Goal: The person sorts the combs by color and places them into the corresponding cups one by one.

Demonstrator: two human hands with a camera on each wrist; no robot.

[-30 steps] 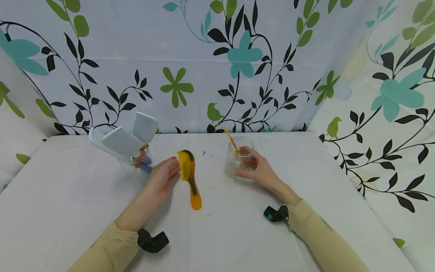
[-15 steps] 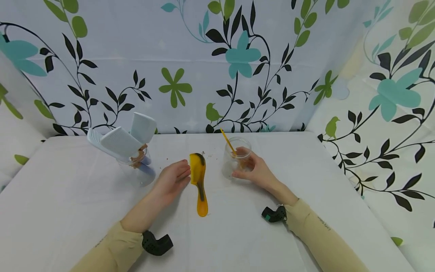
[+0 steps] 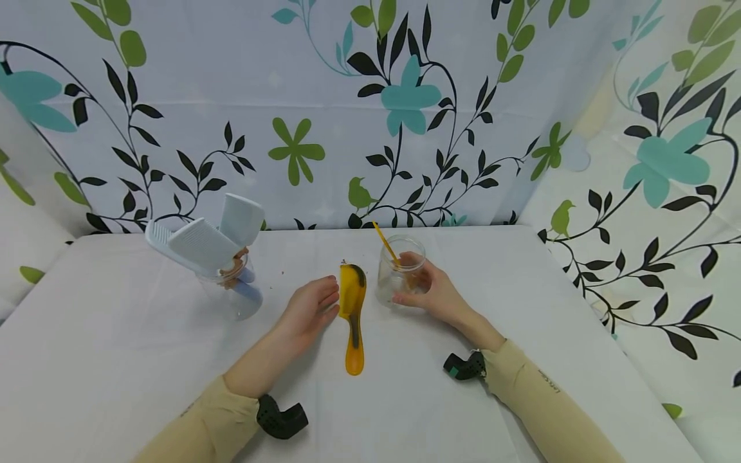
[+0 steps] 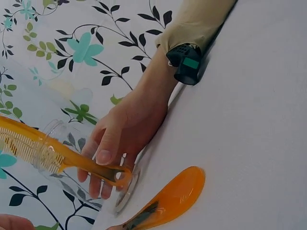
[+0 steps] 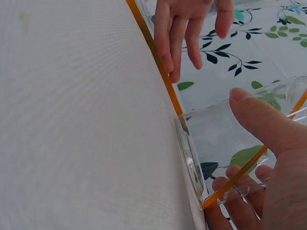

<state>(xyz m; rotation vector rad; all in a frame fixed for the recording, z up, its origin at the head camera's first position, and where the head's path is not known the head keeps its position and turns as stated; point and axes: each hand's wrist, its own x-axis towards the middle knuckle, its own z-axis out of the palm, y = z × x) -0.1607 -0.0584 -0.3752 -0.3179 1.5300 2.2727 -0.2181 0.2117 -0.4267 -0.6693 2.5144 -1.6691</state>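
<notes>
Hands at mid-worktop (image 3: 405,411), one thing each. Left hand (image 3: 312,307) lies flat, fingers straight and relaxed, fingertips touching the left edge of an orange hairbrush (image 3: 352,308); it grips nothing. Brush lies flat on the cloth just right of that hand, long axis running near to far, handle toward the person, broad head away with a dark patch along its face. Right hand (image 3: 431,292) has its grip closed round a clear glass (image 3: 398,276) standing upright just right of the brush head; thumb on the near wall, fingers wrapped behind. Orange comb (image 3: 384,243) stands slanted inside the glass, top leaning left. Left hand is the nearer one to the brush; glass and brush head sit close but apart. Further left, a second clear cup (image 3: 234,289) holds pale combs (image 3: 202,241). No brand or label readable on the things; small writing on the right sleeve (image 3: 550,381), too small to read.
</notes>
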